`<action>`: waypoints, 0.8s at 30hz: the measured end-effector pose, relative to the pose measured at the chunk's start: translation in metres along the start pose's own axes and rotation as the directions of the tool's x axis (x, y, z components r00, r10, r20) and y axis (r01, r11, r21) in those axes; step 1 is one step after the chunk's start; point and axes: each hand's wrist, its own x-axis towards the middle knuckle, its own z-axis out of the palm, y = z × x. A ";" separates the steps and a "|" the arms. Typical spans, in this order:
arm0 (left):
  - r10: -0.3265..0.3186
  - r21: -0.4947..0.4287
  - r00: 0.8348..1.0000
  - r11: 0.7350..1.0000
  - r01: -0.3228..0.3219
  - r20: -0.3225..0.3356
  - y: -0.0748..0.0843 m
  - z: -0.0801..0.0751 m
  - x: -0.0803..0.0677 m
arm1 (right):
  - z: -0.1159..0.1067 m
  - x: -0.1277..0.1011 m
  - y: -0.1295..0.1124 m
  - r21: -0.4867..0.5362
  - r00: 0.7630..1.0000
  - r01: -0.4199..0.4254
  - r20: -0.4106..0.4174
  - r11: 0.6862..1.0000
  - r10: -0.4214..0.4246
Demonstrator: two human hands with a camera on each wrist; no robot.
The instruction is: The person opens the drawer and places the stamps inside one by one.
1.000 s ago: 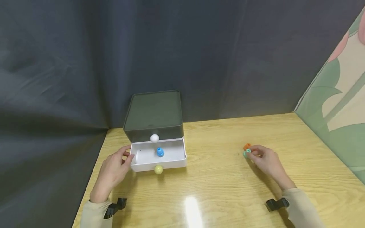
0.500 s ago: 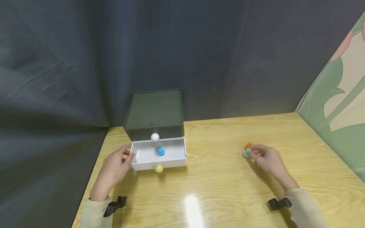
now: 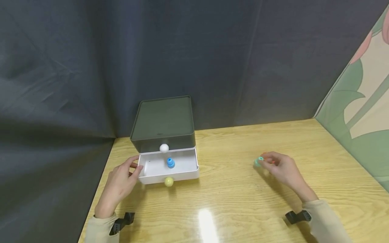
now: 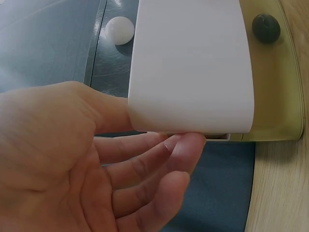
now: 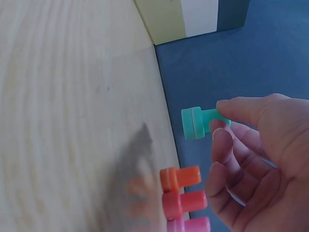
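A white drawer [image 3: 186,174] with a yellow-green knob [image 3: 169,182] is pulled out from a dark-topped drawer unit [image 3: 164,118]. My left hand [image 3: 120,182] pinches the drawer's left side wall, its thumb over the rim and the fingers outside. In the drawer a small blue peg [image 3: 171,163] stands upright. To the right, my right hand [image 3: 282,168] pinches a turquoise peg [image 5: 194,123] by its narrow stem between thumb and fingers, wide base outward. Below it in the right wrist view sit an orange peg [image 5: 181,178], a red peg [image 5: 183,204] and a pink peg [image 5: 188,224] in a row.
The unit's upper dark tier has a white knob [image 3: 164,148]; its lowest yellow tier [image 4: 277,92] has a dark knob [image 4: 266,28]. Behind the wooden table [image 3: 231,202] hangs a dark cloth [image 3: 225,67]. A patterned panel [image 3: 361,111] borders the right.
The turquoise peg has moved slightly left and away from the orange one, held in my right hand. My left hand has kept its place on the drawer.
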 end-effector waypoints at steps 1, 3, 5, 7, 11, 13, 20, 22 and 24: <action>-0.003 0.001 1.000 1.000 0.003 -0.007 0.000 0.000 0.000 | 0.000 0.001 -0.002 0.000 1.000 0.008 0.002 1.000 -0.008; -0.007 0.004 1.000 1.000 0.007 -0.021 -0.001 0.000 -0.001 | 0.000 0.003 -0.007 0.006 1.000 0.019 0.006 1.000 -0.019; -0.007 0.006 0.999 1.000 0.007 -0.036 -0.001 -0.001 -0.001 | 0.000 0.005 -0.011 0.019 1.000 0.030 0.003 0.999 -0.030; 0.002 0.008 0.999 1.000 -0.001 -0.048 -0.001 0.000 -0.001 | 0.001 0.005 -0.015 0.033 0.999 0.037 0.000 0.999 -0.037; 0.019 0.008 0.998 1.000 -0.019 -0.054 0.001 0.001 0.001 | 0.003 0.005 -0.021 0.058 0.999 0.034 -0.005 0.998 -0.034; 0.023 0.014 0.998 1.000 -0.022 -0.051 0.002 0.002 0.001 | 0.004 0.005 -0.023 0.059 1.000 0.027 -0.001 0.998 -0.027; 0.047 0.047 0.996 0.998 -0.044 -0.071 0.004 0.000 -0.001 | 0.005 0.011 -0.038 0.080 0.999 0.050 0.006 0.996 -0.051; 0.053 0.042 0.996 0.998 -0.050 -0.075 0.004 -0.001 -0.003 | 0.005 0.012 -0.043 0.093 0.999 0.048 0.011 0.995 -0.049; 0.053 0.033 0.996 0.998 -0.051 -0.070 0.003 -0.001 -0.004 | 0.005 0.013 -0.047 0.097 0.999 0.046 0.010 0.994 -0.047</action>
